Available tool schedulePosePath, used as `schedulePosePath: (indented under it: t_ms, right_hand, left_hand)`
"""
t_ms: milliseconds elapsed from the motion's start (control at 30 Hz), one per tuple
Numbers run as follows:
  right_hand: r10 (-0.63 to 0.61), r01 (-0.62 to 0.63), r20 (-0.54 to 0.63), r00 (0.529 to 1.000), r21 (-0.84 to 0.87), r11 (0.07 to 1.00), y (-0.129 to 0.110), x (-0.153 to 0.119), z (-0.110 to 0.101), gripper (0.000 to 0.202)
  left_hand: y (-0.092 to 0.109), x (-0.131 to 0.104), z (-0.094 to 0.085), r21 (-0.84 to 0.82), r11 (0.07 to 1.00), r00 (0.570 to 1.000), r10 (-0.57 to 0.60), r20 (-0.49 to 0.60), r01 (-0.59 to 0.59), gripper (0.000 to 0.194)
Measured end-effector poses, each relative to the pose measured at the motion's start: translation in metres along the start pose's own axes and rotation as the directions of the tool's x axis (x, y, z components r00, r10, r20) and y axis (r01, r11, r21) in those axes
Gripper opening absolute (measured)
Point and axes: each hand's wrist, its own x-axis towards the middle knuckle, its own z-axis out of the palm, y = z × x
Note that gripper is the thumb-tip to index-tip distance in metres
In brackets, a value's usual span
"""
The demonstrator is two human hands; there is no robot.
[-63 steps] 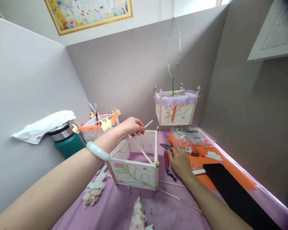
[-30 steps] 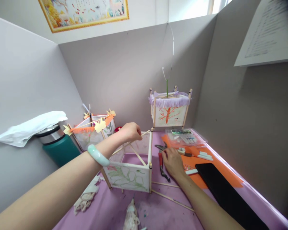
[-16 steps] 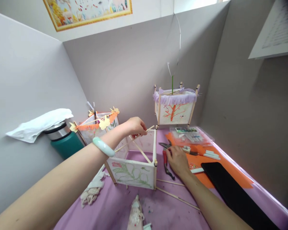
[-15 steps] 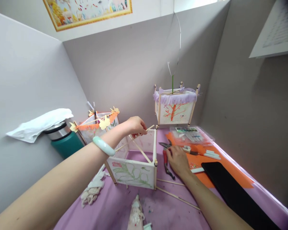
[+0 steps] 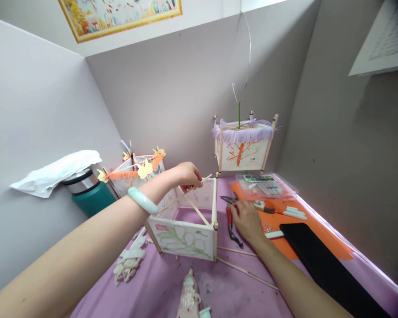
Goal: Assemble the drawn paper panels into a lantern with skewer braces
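My left hand [image 5: 189, 175], a pale green bangle [image 5: 142, 201] on its wrist, pinches a thin wooden stick [image 5: 206, 178] above the back of a white-sided lantern frame [image 5: 182, 240]. A flower in green and red is drawn on the frame's front panel. Another wooden stick [image 5: 199, 210] runs slantwise across the frame's open top. To the right of the frame, my right hand [image 5: 248, 221] lies on the table with its fingers loosely extended. Its fingertips are beside the red-handled pruning shears [image 5: 230, 221]; whether they touch is unclear.
Behind stand a purple-fringed lantern [image 5: 243, 152] and an orange-fringed one [image 5: 126, 176]. A green flask [image 5: 93, 194] is at left. A glue gun [image 5: 188, 293] lies in front, loose sticks [image 5: 247, 269] to its right. Orange paper [image 5: 331, 245] and a black phone-like slab [image 5: 318, 256] lie at right.
My left hand and its stick have barely shifted over the frame. My right hand stays beside the pruning shears. The view has tilted very slightly.
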Motion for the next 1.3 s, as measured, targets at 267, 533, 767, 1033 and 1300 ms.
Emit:
schedulePosePath:
  t_ms: [267,533,767,1033,1300]
  right_hand:
    - [0.03,0.034,-0.147,0.989,0.412,0.911,-0.039,0.025,-0.043,0.022]
    - [0.121,-0.188,0.147,0.982,0.671,0.717,-0.083,0.067,-0.064,0.042]
    - [0.134,-0.235,0.199,0.971,0.672,0.703,-0.076,0.081,-0.061,0.032]
    - [0.131,-0.291,0.284,0.95,0.652,0.7,-0.084,0.081,-0.066,0.036]
    - [0.169,-0.329,0.296,0.94,0.665,0.67,-0.084,0.083,-0.061,0.033]
  left_hand:
    - [-0.001,0.002,-0.001,0.114,0.994,0.999,-0.005,0.045,-0.001,0.018]
    - [-0.005,0.004,0.0,0.139,0.99,0.996,-0.005,0.09,-0.008,0.026]
    - [-0.006,0.002,-0.001,0.165,0.986,0.995,0.015,0.094,-0.031,0.023]
    - [-0.001,0.0,0.0,0.225,0.972,0.993,0.04,0.109,-0.064,0.036]
    - [-0.006,0.002,-0.001,0.222,0.968,0.982,0.08,0.173,-0.118,0.049]
